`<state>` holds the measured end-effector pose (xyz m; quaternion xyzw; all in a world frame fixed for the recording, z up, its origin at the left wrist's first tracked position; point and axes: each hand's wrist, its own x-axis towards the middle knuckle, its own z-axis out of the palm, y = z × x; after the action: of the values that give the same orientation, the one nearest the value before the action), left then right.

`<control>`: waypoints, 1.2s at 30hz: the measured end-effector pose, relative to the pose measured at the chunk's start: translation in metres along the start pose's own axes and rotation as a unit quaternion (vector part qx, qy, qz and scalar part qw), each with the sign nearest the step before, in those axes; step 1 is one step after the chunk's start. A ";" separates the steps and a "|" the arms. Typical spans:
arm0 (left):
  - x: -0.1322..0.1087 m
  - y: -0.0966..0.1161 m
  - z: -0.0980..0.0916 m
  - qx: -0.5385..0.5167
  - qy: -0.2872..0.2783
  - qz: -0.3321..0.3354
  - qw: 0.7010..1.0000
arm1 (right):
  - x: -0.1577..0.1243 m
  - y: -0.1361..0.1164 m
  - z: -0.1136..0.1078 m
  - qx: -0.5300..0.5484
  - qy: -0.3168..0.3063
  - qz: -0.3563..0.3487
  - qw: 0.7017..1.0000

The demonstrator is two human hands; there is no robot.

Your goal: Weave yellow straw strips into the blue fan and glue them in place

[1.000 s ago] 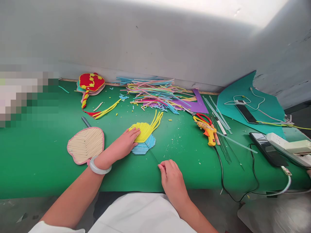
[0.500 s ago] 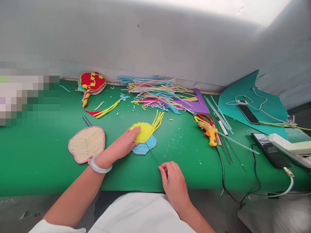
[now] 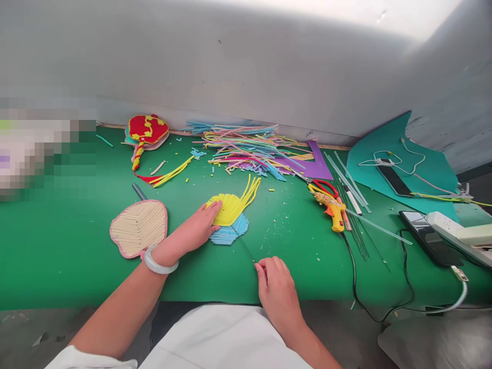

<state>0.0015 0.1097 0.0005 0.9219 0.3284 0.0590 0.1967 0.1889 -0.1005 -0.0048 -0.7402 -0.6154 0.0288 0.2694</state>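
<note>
1. Across the far middle of the smooth green tabletop we see a loose heap of thin pastel strips; a red fan with yellow trim lies far left.
2. To the right we have a yellow-and-orange glue gun beside a bundle of thin dark rods, well apart from the hands.
3. Near left, a cream, ribbed, pink-edged panel lies just beside our left wrist.
4. Our left hand rests on the yellow ribbed strip panel in the near middle, fingers close together and flat — they hide its left part.
5. This panel is rounded, with loose yellow ends fanning far right; blue ribbed strips with an angular outline show along its near side.
6. Our right hand, nearer and to the right, pinches the end of a thin dark wire — thumb and fingertips clamped — which slants from the panel over the blue strips.
</note>
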 end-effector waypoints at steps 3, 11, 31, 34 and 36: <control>0.000 0.000 0.001 0.001 0.001 0.000 1.000 | -0.003 0.001 -0.002 0.004 -0.005 0.001 1.000; -0.001 0.001 0.000 0.003 -0.001 -0.001 1.000 | -0.006 -0.003 -0.001 -0.003 -0.019 -0.003 1.000; -0.001 0.001 0.002 0.003 0.005 -0.002 1.000 | -0.010 -0.004 -0.005 -0.085 -0.022 -0.056 0.995; -0.001 0.001 0.001 0.003 0.006 0.006 1.000 | -0.008 -0.007 -0.002 -0.091 -0.016 -0.070 0.993; -0.001 0.002 0.001 0.003 0.007 0.012 1.000 | -0.006 -0.011 0.001 -0.093 -0.009 -0.085 0.992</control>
<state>0.0018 0.1073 -0.0001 0.9261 0.3186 0.0673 0.1908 0.1773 -0.1049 -0.0029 -0.7064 -0.6788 -0.0450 0.1955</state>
